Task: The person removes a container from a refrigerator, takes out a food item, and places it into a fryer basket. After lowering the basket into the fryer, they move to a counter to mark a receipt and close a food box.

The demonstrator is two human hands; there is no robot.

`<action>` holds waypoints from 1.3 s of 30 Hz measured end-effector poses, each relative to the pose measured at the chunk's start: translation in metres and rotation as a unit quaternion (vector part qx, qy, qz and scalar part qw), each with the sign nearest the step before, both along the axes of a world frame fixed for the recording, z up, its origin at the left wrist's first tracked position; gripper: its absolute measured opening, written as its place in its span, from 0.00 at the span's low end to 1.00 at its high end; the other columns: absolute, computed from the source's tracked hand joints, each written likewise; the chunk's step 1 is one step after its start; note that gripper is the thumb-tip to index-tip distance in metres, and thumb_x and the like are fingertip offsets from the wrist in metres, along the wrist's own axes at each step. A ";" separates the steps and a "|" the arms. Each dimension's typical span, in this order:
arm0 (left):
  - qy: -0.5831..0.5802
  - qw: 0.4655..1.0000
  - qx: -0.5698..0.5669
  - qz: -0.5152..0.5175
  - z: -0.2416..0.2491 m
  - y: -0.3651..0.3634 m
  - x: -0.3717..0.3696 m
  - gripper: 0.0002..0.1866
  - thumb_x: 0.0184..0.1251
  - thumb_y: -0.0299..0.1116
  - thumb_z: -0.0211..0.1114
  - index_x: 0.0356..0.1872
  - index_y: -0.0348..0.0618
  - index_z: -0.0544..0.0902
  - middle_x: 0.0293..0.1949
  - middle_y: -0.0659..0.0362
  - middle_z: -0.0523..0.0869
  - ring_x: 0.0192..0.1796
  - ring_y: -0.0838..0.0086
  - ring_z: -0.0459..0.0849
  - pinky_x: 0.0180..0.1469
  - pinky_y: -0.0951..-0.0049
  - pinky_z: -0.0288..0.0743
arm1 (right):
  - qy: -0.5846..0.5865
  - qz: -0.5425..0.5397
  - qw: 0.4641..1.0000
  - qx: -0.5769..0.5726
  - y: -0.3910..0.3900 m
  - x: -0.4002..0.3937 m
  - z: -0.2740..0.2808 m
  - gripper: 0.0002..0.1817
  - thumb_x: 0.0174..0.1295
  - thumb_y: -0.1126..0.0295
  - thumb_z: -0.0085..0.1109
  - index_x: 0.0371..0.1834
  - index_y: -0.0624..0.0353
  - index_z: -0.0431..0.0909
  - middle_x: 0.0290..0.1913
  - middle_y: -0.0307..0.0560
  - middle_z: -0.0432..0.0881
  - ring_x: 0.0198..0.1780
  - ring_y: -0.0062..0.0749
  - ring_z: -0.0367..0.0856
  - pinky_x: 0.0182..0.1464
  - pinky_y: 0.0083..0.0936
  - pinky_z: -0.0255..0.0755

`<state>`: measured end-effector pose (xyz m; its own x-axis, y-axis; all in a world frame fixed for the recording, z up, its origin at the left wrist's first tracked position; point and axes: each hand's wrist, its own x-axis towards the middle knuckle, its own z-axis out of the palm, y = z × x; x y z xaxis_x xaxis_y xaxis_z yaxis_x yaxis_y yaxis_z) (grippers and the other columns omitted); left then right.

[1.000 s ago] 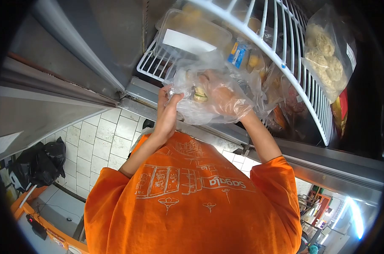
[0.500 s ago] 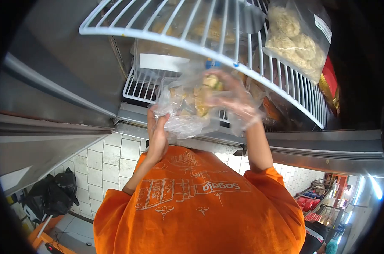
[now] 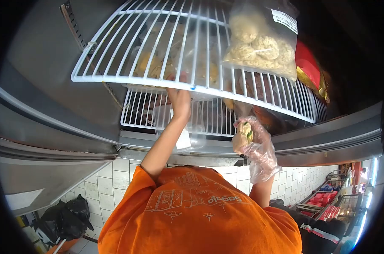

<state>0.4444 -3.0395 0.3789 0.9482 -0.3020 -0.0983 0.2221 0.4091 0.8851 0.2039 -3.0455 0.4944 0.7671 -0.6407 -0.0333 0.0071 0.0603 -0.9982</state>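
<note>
My right hand (image 3: 259,146), inside a clear plastic glove or bag, is closed around pale dumpling-like food pieces (image 3: 244,134) with some green on them. It is in front of the lower shelf, below the upper shelf's edge. My left hand (image 3: 180,101) reaches up under the front of the upper wire shelf (image 3: 128,79). Its fingers are mostly hidden behind the wires, near clear bags of yellowish food (image 3: 206,72). Below that wrist, a clear plastic bag (image 3: 192,137) with a white label hangs over the lower shelf's front.
A bag of pale round noodle-like clumps (image 3: 262,46) lies on the upper shelf, with a red and gold packet (image 3: 308,67) to its right. The lower wire shelf (image 3: 137,108) is beneath. An open door (image 3: 52,169) stands at left; black bags (image 3: 69,218) are on the floor.
My left hand has left the clear bag of food pieces and gone up under the upper shelf. My right hand has moved down and away, carrying a few pieces. The view has shifted.
</note>
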 end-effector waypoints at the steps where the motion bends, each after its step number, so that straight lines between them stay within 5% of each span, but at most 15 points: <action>1: -0.002 1.000 0.001 0.001 0.006 0.002 0.007 0.30 0.69 0.43 0.63 0.62 0.30 0.66 0.61 0.43 0.70 0.63 0.59 0.69 0.66 0.63 0.60 | 0.001 0.015 0.999 0.041 0.000 -0.003 -0.004 0.40 0.39 0.62 0.81 0.58 0.60 0.74 0.53 0.41 0.76 0.51 0.23 0.74 0.52 0.21 0.70; 3: -0.255 0.949 0.186 -0.016 0.006 0.013 0.012 0.27 0.68 0.40 0.64 0.59 0.29 0.69 0.54 0.40 0.76 0.60 0.53 0.74 0.62 0.59 0.64 | -0.001 0.015 0.999 0.040 0.007 -0.001 -0.007 0.40 0.39 0.63 0.81 0.58 0.60 0.74 0.53 0.41 0.76 0.52 0.23 0.74 0.53 0.22 0.70; 5: -0.370 0.902 0.222 0.016 0.003 0.025 0.020 0.22 0.63 0.37 0.67 0.50 0.28 0.76 0.47 0.37 0.78 0.55 0.46 0.74 0.60 0.54 0.65 | -0.005 0.014 0.999 0.041 0.012 -0.001 -0.014 0.40 0.39 0.63 0.81 0.59 0.60 0.74 0.54 0.41 0.76 0.52 0.24 0.75 0.53 0.22 0.70; 7: -0.476 0.797 0.363 0.079 0.000 0.040 0.025 0.23 0.60 0.38 0.68 0.49 0.29 0.78 0.48 0.38 0.77 0.55 0.44 0.73 0.59 0.50 0.65 | 0.002 0.009 0.999 0.043 0.013 0.001 -0.024 0.39 0.39 0.65 0.81 0.58 0.61 0.74 0.53 0.40 0.76 0.52 0.24 0.75 0.54 0.22 0.71; 9: -0.493 0.783 0.372 0.082 0.003 0.059 0.025 0.27 0.60 0.41 0.69 0.53 0.29 0.76 0.52 0.40 0.76 0.56 0.45 0.72 0.58 0.48 0.64 | -0.005 0.007 0.998 0.067 0.018 0.002 -0.024 0.38 0.39 0.66 0.81 0.58 0.61 0.74 0.53 0.40 0.76 0.52 0.24 0.75 0.54 0.22 0.71; 13: -0.454 0.839 0.297 0.042 -0.001 0.121 0.004 0.33 0.58 0.48 0.71 0.56 0.33 0.73 0.49 0.44 0.76 0.54 0.49 0.71 0.59 0.53 0.64 | -0.017 -0.019 0.999 0.034 0.020 0.000 -0.026 0.39 0.40 0.64 0.78 0.60 0.63 0.74 0.54 0.47 0.77 0.46 0.24 0.77 0.46 0.20 0.73; 18: -0.578 0.649 0.446 -0.216 -0.033 0.164 0.005 0.31 0.45 0.48 0.78 0.47 0.42 0.79 0.45 0.53 0.78 0.53 0.59 0.72 0.51 0.60 0.64 | -0.036 -0.006 0.997 0.074 0.016 -0.006 -0.037 0.38 0.42 0.67 0.79 0.60 0.60 0.74 0.53 0.41 0.77 0.51 0.24 0.76 0.52 0.24 0.73; 23: -0.526 0.690 0.430 -0.249 0.028 0.180 0.012 0.18 0.48 0.42 0.77 0.35 0.44 0.81 0.37 0.60 0.83 0.46 0.63 0.79 0.51 0.61 0.66 | -0.043 0.011 0.996 0.077 0.013 -0.010 -0.043 0.37 0.43 0.68 0.78 0.60 0.60 0.74 0.53 0.43 0.77 0.53 0.27 0.75 0.54 0.25 0.73; 25: -0.339 0.827 0.383 -0.232 0.083 0.193 0.004 0.12 0.51 0.36 0.74 0.32 0.44 0.82 0.38 0.60 0.86 0.47 0.64 0.82 0.52 0.61 0.69 | -0.044 0.009 0.997 0.070 0.014 -0.013 -0.040 0.37 0.42 0.67 0.78 0.59 0.60 0.74 0.53 0.43 0.77 0.53 0.27 0.75 0.53 0.25 0.73; 26: -0.340 0.827 0.383 -0.229 0.101 0.192 0.003 0.12 0.51 0.36 0.74 0.32 0.44 0.82 0.38 0.60 0.86 0.47 0.64 0.82 0.52 0.61 0.69 | -0.053 0.016 0.994 0.090 0.013 -0.016 -0.042 0.37 0.41 0.68 0.78 0.59 0.60 0.74 0.52 0.44 0.77 0.53 0.27 0.76 0.53 0.25 0.73; 28: -0.658 0.732 0.171 0.050 0.128 0.179 0.003 0.08 0.52 0.28 0.69 0.34 0.47 0.85 0.42 0.60 0.87 0.51 0.65 0.82 0.55 0.61 0.71 | -0.055 0.014 0.989 0.138 0.016 -0.019 -0.039 0.38 0.39 0.68 0.78 0.59 0.58 0.75 0.52 0.44 0.77 0.52 0.27 0.76 0.52 0.25 0.74; 30: -0.746 0.620 0.233 0.072 0.123 0.141 -0.005 0.12 0.56 0.22 0.60 0.39 0.48 0.87 0.40 0.58 0.88 0.51 0.65 0.84 0.56 0.61 0.70 | -0.049 0.022 0.990 0.130 0.016 -0.024 -0.045 0.38 0.39 0.67 0.78 0.58 0.57 0.75 0.52 0.43 0.77 0.52 0.27 0.76 0.51 0.24 0.75; 32: -0.778 0.558 0.288 0.000 0.052 0.087 0.008 0.22 0.57 0.24 0.58 0.55 0.49 0.83 0.57 0.57 0.81 0.61 0.63 0.77 0.63 0.55 0.66 | -0.028 0.029 0.987 0.153 0.013 -0.027 -0.047 0.38 0.38 0.66 0.79 0.59 0.55 0.76 0.52 0.43 0.78 0.51 0.28 0.77 0.50 0.24 0.76; 35: -0.782 0.532 0.322 -0.029 0.010 0.023 0.029 0.22 0.52 0.24 0.61 0.52 0.45 0.81 0.56 0.58 0.81 0.63 0.60 0.75 0.63 0.56 0.70 | -0.024 0.034 0.991 0.131 0.012 -0.034 -0.048 0.38 0.40 0.68 0.80 0.59 0.57 0.75 0.52 0.44 0.78 0.50 0.29 0.78 0.49 0.25 0.77; 39: -0.735 0.587 0.325 -0.098 0.024 0.014 0.040 0.23 0.59 0.36 0.64 0.57 0.45 0.79 0.61 0.55 0.76 0.66 0.58 0.70 0.64 0.59 0.69 | 0.000 0.029 0.972 0.232 0.010 -0.047 -0.054 0.38 0.40 0.69 0.81 0.60 0.58 0.74 0.55 0.47 0.78 0.57 0.31 0.76 0.56 0.26 0.75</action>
<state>0.4844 -3.0259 0.4033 0.1052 -0.7713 0.6277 -0.9907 -0.0263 0.1337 0.1572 -3.0356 0.4399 0.8008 -0.5131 -0.3089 -0.0097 0.5046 -0.8633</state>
